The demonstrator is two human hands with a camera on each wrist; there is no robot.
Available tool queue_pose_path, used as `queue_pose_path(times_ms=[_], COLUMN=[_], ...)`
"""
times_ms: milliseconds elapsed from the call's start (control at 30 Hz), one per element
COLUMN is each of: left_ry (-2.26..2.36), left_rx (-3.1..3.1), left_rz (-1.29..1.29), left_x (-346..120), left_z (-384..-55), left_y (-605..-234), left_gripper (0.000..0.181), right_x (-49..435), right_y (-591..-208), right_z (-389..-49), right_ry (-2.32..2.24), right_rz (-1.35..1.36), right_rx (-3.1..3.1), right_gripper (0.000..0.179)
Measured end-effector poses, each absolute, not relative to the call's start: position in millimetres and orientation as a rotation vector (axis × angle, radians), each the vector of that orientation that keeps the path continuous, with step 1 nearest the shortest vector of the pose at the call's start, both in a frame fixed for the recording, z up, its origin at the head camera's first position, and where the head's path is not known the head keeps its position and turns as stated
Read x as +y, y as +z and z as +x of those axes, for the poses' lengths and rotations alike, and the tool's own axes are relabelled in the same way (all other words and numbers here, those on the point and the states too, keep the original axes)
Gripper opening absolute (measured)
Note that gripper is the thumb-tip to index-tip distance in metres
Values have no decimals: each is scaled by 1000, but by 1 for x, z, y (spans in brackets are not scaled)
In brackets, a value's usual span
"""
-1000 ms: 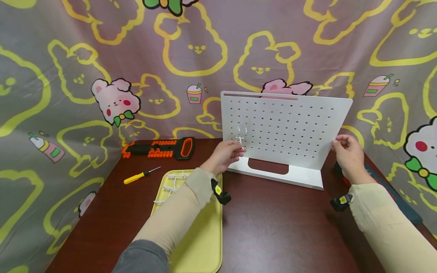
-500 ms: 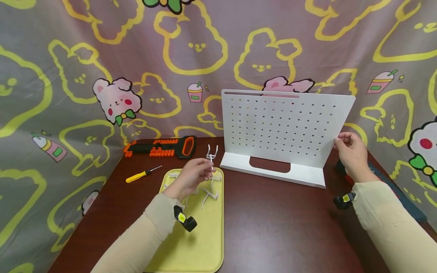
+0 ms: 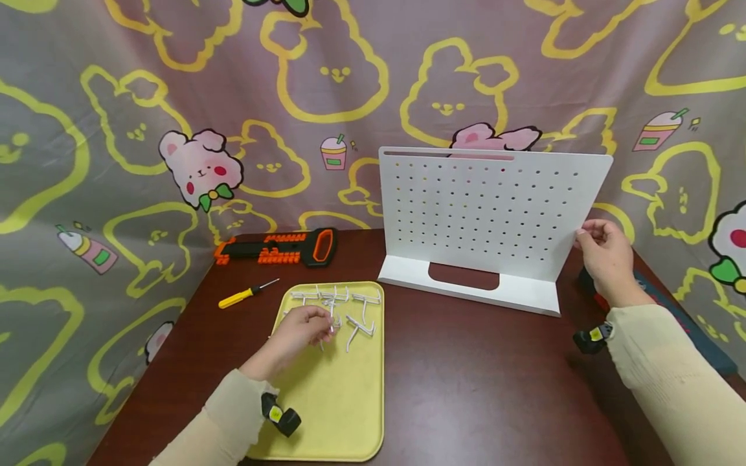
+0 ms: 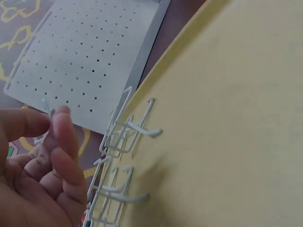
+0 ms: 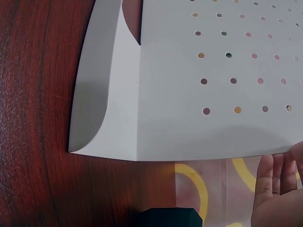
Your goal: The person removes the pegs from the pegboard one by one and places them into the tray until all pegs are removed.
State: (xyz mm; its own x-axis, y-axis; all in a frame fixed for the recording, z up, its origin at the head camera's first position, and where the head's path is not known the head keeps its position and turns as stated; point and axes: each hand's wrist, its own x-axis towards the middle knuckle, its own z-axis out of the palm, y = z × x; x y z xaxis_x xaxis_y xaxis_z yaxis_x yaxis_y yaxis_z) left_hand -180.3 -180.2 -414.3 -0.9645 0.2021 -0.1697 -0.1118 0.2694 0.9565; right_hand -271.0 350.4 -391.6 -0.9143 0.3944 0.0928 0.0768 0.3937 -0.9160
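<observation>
My left hand (image 3: 300, 333) is over the yellow tray (image 3: 340, 414), low above its far part. Its thumb and fingertips pinch a small white wire hook (image 4: 51, 112), mostly covered by the fingers in the left wrist view. Several more white pegboard hooks (image 3: 362, 325) lie at the tray's far end, partly behind the hand. A white pegboard (image 3: 466, 223) with rows of round holes stands upright on its folded base; no hook hangs on its face. At its right edge, my right hand (image 3: 609, 259) holds the board between thumb and fingers, as the right wrist view (image 5: 279, 182) also shows.
Left of the tray lies a yellow-handled screwdriver (image 3: 239, 298). A black and orange plastic tool (image 3: 276, 250) lies at the back left of the dark table (image 3: 466, 382). Behind the right arm is a dark blue object (image 3: 711, 336). A patterned curtain (image 3: 361, 84) closes off the back.
My left hand has drawn back from the pegboard's left side, leftward and down to above the tray, with the white hook still in its fingers. The right hand stays at the board's edge.
</observation>
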Motion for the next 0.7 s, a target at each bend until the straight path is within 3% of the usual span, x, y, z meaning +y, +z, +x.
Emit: queue_pose_path(times_ms=[300,700], left_ry=[1480,1220], left_rx=[2486,2668], left_rz=[155,110], left_x=[-193,-198], left_z=[-151,-143], left_y=[-419,-428], left_gripper=[14,18], right_x=[348,347], right_y=[-391,-393], right_z=[-271,-272], right_ry=[1509,1507], right_rz=[-415,-436], right_rx=[-2366,-2352], right_gripper=[10,4])
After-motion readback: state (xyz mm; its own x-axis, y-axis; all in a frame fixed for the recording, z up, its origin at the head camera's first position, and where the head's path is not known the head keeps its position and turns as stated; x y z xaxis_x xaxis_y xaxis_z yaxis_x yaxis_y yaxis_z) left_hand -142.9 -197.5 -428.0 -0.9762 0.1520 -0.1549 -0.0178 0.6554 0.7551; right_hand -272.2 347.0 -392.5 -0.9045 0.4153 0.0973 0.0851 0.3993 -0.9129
